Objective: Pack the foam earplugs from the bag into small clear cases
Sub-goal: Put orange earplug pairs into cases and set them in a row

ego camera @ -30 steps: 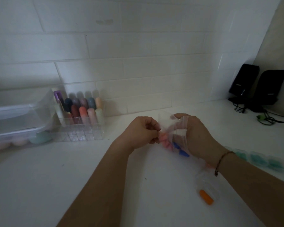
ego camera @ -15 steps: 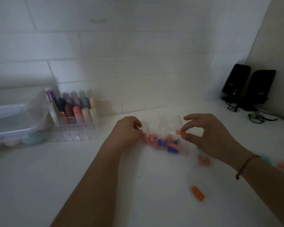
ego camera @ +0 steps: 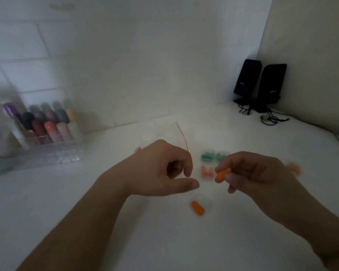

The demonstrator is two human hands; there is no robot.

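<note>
One orange earplug (ego camera: 223, 174) sits pinched in the right hand's (ego camera: 250, 173) grip.

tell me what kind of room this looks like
Probably a home desk or vanity corner, not a workshop: a white tabletop against a white brick-pattern wall, a clear organiser of cosmetic tubes, and two small black speakers.

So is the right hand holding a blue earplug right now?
No, the right hand pinches an orange earplug between thumb and fingers; a second orange earplug lies on the counter below.
</note>
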